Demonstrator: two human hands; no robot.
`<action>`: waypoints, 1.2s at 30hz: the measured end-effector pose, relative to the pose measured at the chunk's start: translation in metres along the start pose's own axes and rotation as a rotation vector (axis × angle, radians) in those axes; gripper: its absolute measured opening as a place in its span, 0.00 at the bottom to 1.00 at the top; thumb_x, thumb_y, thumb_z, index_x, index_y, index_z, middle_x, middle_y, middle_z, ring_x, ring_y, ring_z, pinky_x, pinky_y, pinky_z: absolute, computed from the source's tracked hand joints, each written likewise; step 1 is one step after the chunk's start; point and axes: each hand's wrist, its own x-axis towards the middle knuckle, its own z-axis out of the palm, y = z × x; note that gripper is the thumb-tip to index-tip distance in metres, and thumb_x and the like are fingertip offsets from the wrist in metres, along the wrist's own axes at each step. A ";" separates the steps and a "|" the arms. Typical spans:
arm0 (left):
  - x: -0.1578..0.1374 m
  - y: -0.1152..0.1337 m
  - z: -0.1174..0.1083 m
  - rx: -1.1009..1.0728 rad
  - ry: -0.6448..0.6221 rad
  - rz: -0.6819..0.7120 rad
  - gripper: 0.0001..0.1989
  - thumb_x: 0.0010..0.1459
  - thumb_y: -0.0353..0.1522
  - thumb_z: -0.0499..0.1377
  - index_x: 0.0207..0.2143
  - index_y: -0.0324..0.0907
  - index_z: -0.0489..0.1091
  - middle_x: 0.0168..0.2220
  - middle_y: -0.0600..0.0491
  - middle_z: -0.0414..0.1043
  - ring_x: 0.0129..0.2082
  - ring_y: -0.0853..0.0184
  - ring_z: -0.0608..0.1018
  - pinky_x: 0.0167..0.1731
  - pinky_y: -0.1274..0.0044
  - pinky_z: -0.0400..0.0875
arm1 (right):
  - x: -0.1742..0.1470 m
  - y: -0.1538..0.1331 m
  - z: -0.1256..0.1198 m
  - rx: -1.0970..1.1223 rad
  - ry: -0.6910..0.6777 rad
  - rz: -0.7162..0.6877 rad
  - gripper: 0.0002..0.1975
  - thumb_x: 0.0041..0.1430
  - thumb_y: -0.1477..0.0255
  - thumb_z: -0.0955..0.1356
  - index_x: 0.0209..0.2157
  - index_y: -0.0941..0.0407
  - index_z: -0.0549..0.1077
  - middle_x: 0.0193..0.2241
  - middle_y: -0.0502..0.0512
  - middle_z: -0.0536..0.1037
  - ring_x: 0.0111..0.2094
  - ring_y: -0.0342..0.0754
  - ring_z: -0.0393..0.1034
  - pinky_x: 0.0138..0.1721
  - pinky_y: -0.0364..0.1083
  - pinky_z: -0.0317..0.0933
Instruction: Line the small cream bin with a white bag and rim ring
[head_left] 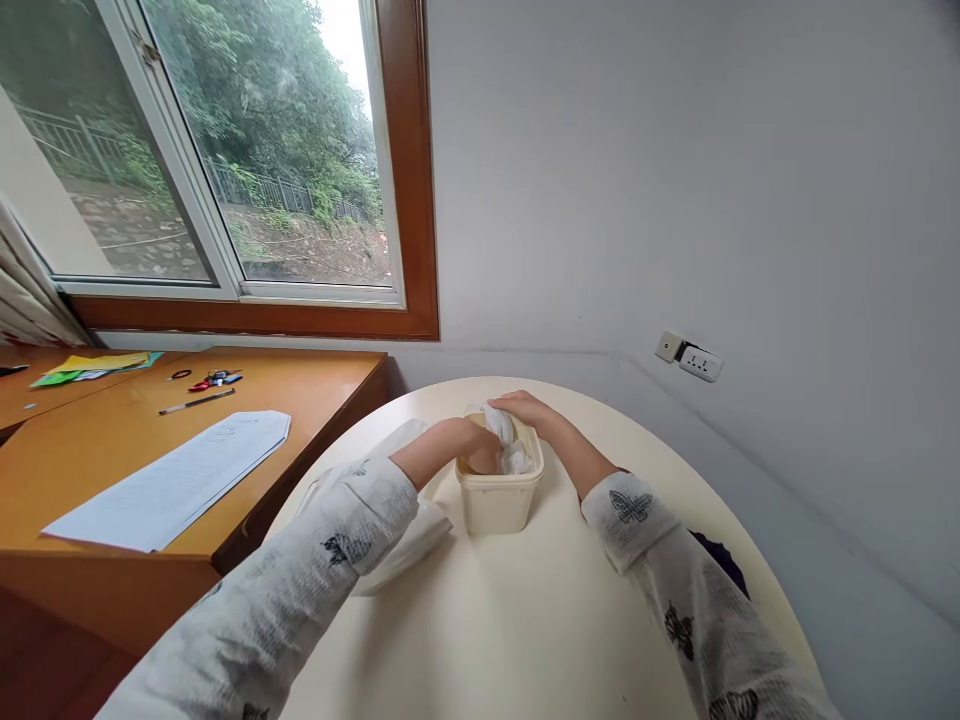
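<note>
reaches with the left hand (481, 450) into the cream tub (499, 508) on the round table (525, 620), by crumpled white material (516, 460). lays the right hand (528, 410) at its far side. cannot tell, with both hands' fingers partly hidden, whether clamped or apart.

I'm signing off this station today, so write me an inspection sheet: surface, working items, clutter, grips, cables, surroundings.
Surface: pale, rounded table.
Working items: cream tub upright; crumpled white material inside, type unclear.
Clutter: translucent white sheet or bag left of the tub; dark item partly hidden by the right sleeve.
Grips: left grip inside the tub, fingers hidden; right grip at its far rim, hold unclear.
Cables: nothing seen.
Surroundings: wooden desk at left with papers and pen; window; wall socket.
</note>
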 end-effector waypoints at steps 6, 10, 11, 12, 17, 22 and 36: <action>-0.022 -0.010 -0.025 -0.051 0.085 0.025 0.09 0.45 0.31 0.52 0.25 0.39 0.72 0.28 0.51 0.74 0.26 0.68 0.71 0.27 0.79 0.64 | -0.002 -0.010 -0.008 0.250 0.039 -0.143 0.12 0.37 0.64 0.71 0.23 0.58 0.71 0.22 0.49 0.73 0.26 0.42 0.64 0.31 0.42 0.57; -0.031 -0.021 -0.032 -0.123 0.229 0.047 0.15 0.53 0.36 0.49 0.30 0.37 0.73 0.30 0.48 0.75 0.28 0.67 0.74 0.27 0.79 0.65 | -0.013 -0.026 -0.012 0.366 0.015 -0.233 0.11 0.38 0.67 0.70 0.26 0.58 0.72 0.24 0.50 0.73 0.28 0.43 0.65 0.33 0.43 0.58; -0.032 -0.024 -0.032 -0.139 0.257 0.060 0.17 0.54 0.38 0.48 0.33 0.38 0.72 0.32 0.48 0.75 0.29 0.66 0.74 0.28 0.79 0.65 | -0.017 -0.030 -0.012 0.386 0.010 -0.254 0.10 0.39 0.68 0.70 0.26 0.58 0.71 0.25 0.50 0.73 0.29 0.43 0.66 0.33 0.43 0.58; -0.032 -0.026 -0.032 -0.155 0.285 0.076 0.18 0.54 0.40 0.49 0.36 0.38 0.72 0.35 0.48 0.75 0.32 0.66 0.75 0.30 0.79 0.66 | -0.020 -0.036 -0.011 0.402 0.007 -0.274 0.10 0.40 0.68 0.69 0.27 0.58 0.71 0.25 0.50 0.73 0.29 0.43 0.66 0.33 0.43 0.58; -0.035 -0.028 -0.025 -0.337 0.370 0.159 0.24 0.47 0.46 0.57 0.43 0.39 0.70 0.43 0.47 0.72 0.37 0.63 0.74 0.35 0.77 0.68 | -0.037 -0.061 -0.004 0.451 -0.014 -0.351 0.06 0.44 0.69 0.67 0.25 0.58 0.69 0.26 0.51 0.73 0.33 0.45 0.66 0.35 0.43 0.58; -0.037 -0.015 -0.023 -0.577 0.497 0.288 0.21 0.48 0.43 0.57 0.41 0.37 0.69 0.39 0.48 0.73 0.39 0.62 0.74 0.40 0.73 0.68 | -0.044 -0.080 0.006 0.494 -0.090 -0.429 0.04 0.44 0.72 0.64 0.23 0.57 0.68 0.25 0.50 0.72 0.34 0.45 0.65 0.35 0.43 0.57; -0.064 -0.010 -0.038 -0.718 0.724 0.246 0.16 0.49 0.41 0.57 0.27 0.36 0.73 0.28 0.52 0.74 0.34 0.61 0.74 0.35 0.72 0.68 | -0.048 -0.083 -0.027 0.556 0.258 -0.332 0.04 0.44 0.70 0.60 0.26 0.53 0.60 0.24 0.48 0.68 0.27 0.43 0.61 0.27 0.42 0.56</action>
